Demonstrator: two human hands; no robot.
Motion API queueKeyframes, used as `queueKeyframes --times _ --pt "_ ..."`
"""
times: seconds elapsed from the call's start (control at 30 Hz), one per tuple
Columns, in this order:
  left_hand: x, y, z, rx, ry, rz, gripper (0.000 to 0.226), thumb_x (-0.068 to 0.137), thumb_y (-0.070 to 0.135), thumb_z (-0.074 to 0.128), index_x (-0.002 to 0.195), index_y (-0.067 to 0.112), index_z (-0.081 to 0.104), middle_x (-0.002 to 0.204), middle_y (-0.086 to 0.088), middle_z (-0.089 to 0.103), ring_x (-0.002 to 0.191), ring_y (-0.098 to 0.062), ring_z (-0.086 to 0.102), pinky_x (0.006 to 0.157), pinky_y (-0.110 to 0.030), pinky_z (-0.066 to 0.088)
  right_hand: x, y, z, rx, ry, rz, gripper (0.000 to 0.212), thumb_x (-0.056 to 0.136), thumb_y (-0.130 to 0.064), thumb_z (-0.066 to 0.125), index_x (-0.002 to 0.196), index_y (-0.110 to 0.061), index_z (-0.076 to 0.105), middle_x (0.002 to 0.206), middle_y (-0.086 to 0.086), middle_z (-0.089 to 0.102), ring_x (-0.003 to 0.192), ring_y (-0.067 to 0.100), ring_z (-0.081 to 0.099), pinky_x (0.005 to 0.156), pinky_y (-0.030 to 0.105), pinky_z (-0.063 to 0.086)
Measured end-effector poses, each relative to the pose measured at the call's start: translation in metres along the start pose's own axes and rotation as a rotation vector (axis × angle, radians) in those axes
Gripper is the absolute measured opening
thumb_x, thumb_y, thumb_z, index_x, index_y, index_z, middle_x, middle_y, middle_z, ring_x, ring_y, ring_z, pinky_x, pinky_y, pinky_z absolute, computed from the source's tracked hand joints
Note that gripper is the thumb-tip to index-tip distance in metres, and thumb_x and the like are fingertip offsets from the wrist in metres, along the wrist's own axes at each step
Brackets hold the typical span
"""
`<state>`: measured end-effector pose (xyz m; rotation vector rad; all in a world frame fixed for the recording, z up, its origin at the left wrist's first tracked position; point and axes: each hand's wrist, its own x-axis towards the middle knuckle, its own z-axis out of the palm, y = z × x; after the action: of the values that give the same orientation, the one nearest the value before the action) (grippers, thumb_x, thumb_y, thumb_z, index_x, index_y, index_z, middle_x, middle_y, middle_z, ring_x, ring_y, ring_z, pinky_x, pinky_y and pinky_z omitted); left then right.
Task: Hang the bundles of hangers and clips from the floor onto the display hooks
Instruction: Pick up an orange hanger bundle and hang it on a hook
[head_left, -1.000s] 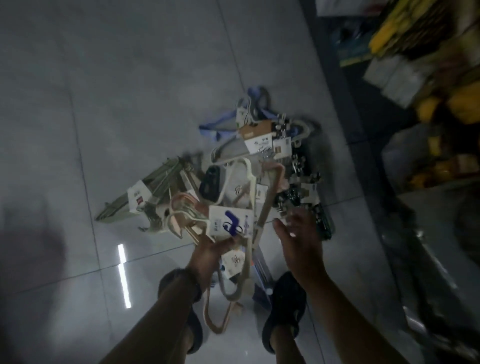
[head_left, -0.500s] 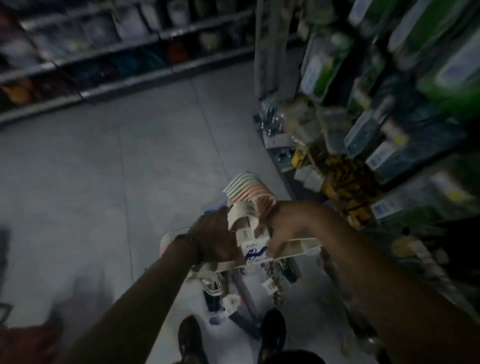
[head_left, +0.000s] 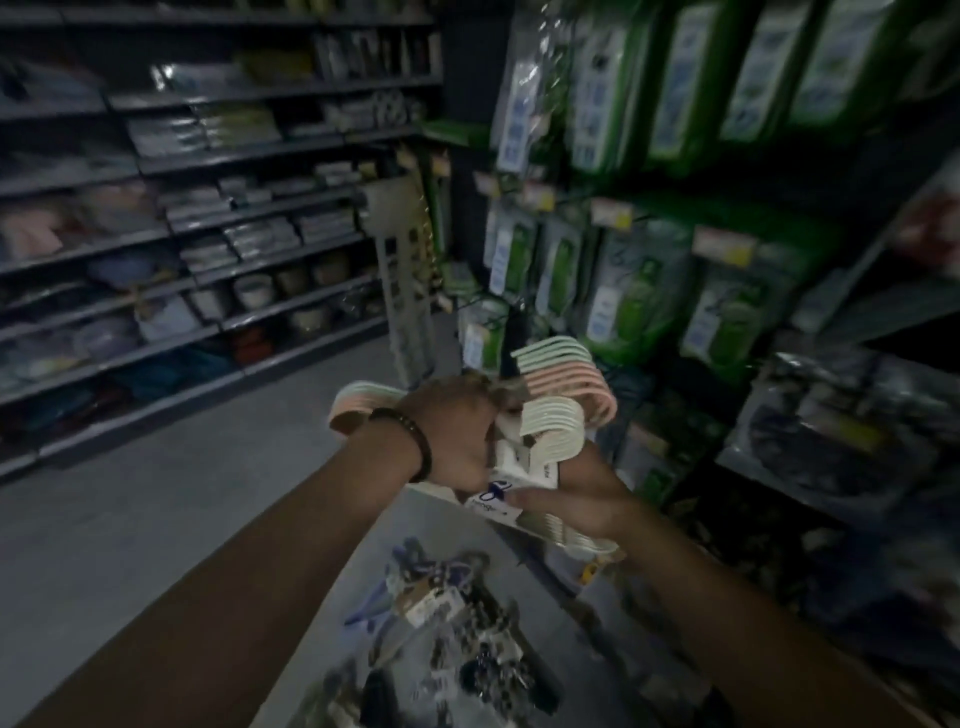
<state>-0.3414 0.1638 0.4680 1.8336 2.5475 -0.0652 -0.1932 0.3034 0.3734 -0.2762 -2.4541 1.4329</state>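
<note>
1. Dark display wall of green packets on hooks (head_left: 639, 291): crowded, so a raised bundle could snag and dislodge stock. Yellow price tags (head_left: 722, 244) are blurred and unreadable.
2. Loose pile of hanger and clip bundles (head_left: 457, 623) on the grey floor below the arms: trip hazard.
3. Banded bundle of cream, pink and mint plastic hangers (head_left: 558, 415), held up before the display, not yet hung. Its fanned hook ends may miss a hook.
4. Left hand (head_left: 457, 436) is curled round the bundle's neck. Right hand (head_left: 587, 506) grips it from beneath, thumb on the label.
5. White card label (head_left: 496, 493): blue mark, wording illegible.
</note>
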Motion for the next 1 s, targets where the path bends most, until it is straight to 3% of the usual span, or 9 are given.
queueKeyframes --times 0.13,0.23,0.33,0.43,0.6,0.7,0.8,0.87,1.0 --pt "-0.021 0.044 -0.032 0.150 0.564 -0.153 0.092 0.062 0.060 0.083 0.143 0.034 0.051 0.151 -0.012 0.039 0.143 -0.040 0.034 0.120 -0.062 0.025 -0.053 -0.033 -0.020 0.314 0.296 0.134 0.050 0.087 -0.001 0.082 0.119 -0.031 0.060 0.113 -0.016 0.076 0.102 0.004 0.072 0.082 0.022 0.057" --pt "-0.041 0.090 -0.016 -0.412 1.125 -0.192 0.095 0.062 0.043 0.095 0.142 0.019 0.049 0.156 -0.016 0.035 0.145 -0.040 0.036 0.119 -0.062 0.030 -0.095 -0.043 -0.034 0.503 0.486 0.187 0.059 0.081 -0.014 0.089 0.132 -0.021 0.061 0.124 0.000 0.075 0.113 0.023 0.073 0.092 0.042 0.061" --pt "-0.028 0.133 0.006 -1.372 0.716 -0.308 0.119 0.057 0.070 0.093 0.151 0.023 0.038 0.153 -0.005 0.047 0.137 -0.025 0.051 0.114 -0.053 0.045 -0.137 -0.063 -0.057 0.660 0.586 0.188 0.076 0.072 -0.030 0.089 0.139 -0.006 0.060 0.126 0.024 0.071 0.116 0.046 0.069 0.098 0.058 0.056" --pt "-0.017 0.188 -0.009 -1.770 0.141 -0.112 0.090 0.062 0.074 0.082 0.133 0.021 0.063 0.125 -0.009 0.075 0.108 -0.026 0.075 0.100 -0.052 0.058 -0.177 -0.086 -0.082 0.651 0.625 0.167 0.062 0.073 -0.035 0.080 0.128 -0.007 0.070 0.123 0.026 0.072 0.114 0.047 0.069 0.100 0.061 0.054" --pt "0.002 0.275 -0.042 -1.901 0.231 0.030 0.050 0.083 0.027 0.088 0.119 0.000 0.066 0.104 -0.022 0.079 0.087 -0.035 0.079 0.071 -0.042 0.065 -0.237 -0.111 -0.134 0.550 0.752 0.143 0.046 0.084 -0.031 0.073 0.122 -0.005 0.072 0.116 0.023 0.075 0.108 0.043 0.072 0.093 0.053 0.058" --pt "0.013 0.320 -0.059 -1.933 0.237 0.032 0.046 0.078 0.031 0.090 0.105 -0.003 0.075 0.095 -0.025 0.079 0.086 -0.041 0.078 0.074 -0.051 0.066 -0.273 -0.131 -0.169 0.355 0.792 0.248 0.038 0.095 -0.048 0.071 0.116 -0.016 0.078 0.109 0.008 0.080 0.102 0.027 0.077 0.090 0.042 0.059" --pt "0.027 0.365 -0.076 -1.948 0.233 0.049 0.040 0.081 0.029 0.089 0.102 -0.004 0.077 0.094 -0.025 0.079 0.086 -0.044 0.077 0.080 -0.061 0.064 -0.314 -0.138 -0.204 -0.091 0.782 0.485 0.077 0.087 -0.091 0.038 0.114 -0.029 0.075 0.097 -0.007 0.076 0.095 0.018 0.073 0.090 0.045 0.058" --pt "0.038 0.396 -0.084 -1.937 0.245 0.046 0.035 0.085 0.021 0.086 0.106 -0.004 0.075 0.093 -0.022 0.080 0.086 -0.041 0.079 0.079 -0.057 0.065 -0.345 -0.144 -0.228 -0.682 0.797 0.614 0.080 0.085 -0.088 0.015 0.111 -0.035 0.069 0.079 -0.008 0.064 0.081 0.023 0.069 0.074 0.041 0.057" --pt "0.056 0.454 -0.091 -1.817 0.378 0.062 0.063 0.064 0.042 0.095 0.099 -0.004 0.069 0.088 -0.023 0.077 0.082 -0.041 0.077 0.074 -0.059 0.064 -0.374 -0.161 -0.280 -1.129 1.216 0.236 0.035 0.093 -0.065 0.052 0.097 -0.031 0.056 0.088 -0.008 0.063 0.075 0.018 0.062 0.062 0.035 0.054"
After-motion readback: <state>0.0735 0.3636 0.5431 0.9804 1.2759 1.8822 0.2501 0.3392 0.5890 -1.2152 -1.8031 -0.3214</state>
